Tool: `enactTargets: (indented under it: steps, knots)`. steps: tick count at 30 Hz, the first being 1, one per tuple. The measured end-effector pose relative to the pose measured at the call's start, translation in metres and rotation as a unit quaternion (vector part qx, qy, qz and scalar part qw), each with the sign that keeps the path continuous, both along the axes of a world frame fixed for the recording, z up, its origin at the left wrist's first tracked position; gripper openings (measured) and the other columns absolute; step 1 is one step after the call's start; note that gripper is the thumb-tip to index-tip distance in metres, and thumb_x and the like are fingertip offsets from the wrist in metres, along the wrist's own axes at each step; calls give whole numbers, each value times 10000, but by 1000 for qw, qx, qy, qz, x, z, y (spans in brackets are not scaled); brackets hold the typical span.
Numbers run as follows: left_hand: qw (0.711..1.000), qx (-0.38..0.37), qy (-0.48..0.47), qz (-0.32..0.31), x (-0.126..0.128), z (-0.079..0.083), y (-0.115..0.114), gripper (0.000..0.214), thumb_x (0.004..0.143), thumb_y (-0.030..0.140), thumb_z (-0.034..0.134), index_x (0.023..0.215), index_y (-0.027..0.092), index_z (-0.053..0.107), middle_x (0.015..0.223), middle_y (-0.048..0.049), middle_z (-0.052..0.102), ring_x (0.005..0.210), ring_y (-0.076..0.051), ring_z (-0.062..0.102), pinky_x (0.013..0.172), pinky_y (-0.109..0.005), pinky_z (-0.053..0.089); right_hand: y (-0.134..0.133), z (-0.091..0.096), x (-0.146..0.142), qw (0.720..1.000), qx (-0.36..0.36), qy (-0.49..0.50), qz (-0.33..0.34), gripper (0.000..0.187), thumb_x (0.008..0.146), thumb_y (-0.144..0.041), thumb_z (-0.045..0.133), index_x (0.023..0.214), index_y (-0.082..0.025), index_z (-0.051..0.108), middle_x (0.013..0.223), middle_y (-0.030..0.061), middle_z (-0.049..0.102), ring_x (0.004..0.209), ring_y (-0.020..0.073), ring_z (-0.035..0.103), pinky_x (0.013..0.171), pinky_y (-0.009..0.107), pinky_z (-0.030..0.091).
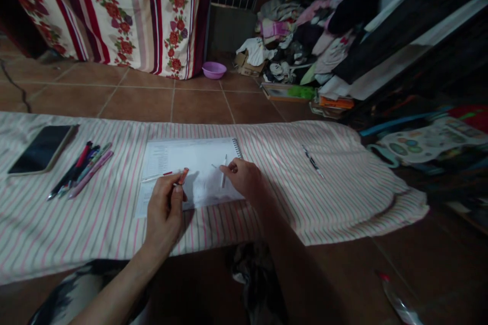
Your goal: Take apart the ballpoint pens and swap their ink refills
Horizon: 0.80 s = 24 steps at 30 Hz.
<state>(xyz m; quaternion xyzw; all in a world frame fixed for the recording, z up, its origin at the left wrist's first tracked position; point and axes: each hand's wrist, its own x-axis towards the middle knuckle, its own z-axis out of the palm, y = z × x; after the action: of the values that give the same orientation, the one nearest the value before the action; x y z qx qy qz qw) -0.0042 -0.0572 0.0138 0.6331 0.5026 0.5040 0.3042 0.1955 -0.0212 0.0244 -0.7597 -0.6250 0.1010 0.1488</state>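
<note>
A spiral notebook (198, 155) lies open on the striped cloth under both my hands. Over its left half, my left hand (166, 203) is closed, with a small orange-red piece (184, 175) between thumb and fingers. A slim whitish pen-like tube with a red part (154, 177) runs up to those fingers; whether they grip it I cannot tell. My right hand (244, 177), at the notebook's right side, pinches a thin pale stick-like piece (216, 166). Right by its fingertips, a slim grey-white pen part (223, 175) is on the page.
Left of the notebook lie several pens (82, 170) in a bunch and a phone (41, 150). A black-and-white pen (313, 162) rests on the striped cloth (278, 147) to the right. Beyond, a purple basin (214, 70) and heaped clothes (293, 35) are on the tiled floor.
</note>
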Motion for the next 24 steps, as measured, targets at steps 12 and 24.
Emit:
enactTargets:
  steps: [12, 24]
  knots:
    - [994, -82, 3, -69, 5, -8, -4, 234, 844, 327, 487, 986, 168, 582, 894, -49, 609, 816, -175, 580, 720, -294, 448, 4, -11, -6, 996, -61, -56, 23, 234, 793, -329, 519, 783, -170, 690, 819, 108, 715, 809, 217, 653, 657, 278, 399]
    - [996, -43, -17, -76, 6, -5, -5, 178, 844, 295, 493, 943, 174, 579, 886, -63, 601, 805, -176, 585, 700, -296, 469, 4, -5, -10, 996, -82, -23, 27, 240, 772, -338, 563, 771, -146, 707, 766, 134, 714, 783, 232, 658, 656, 280, 419]
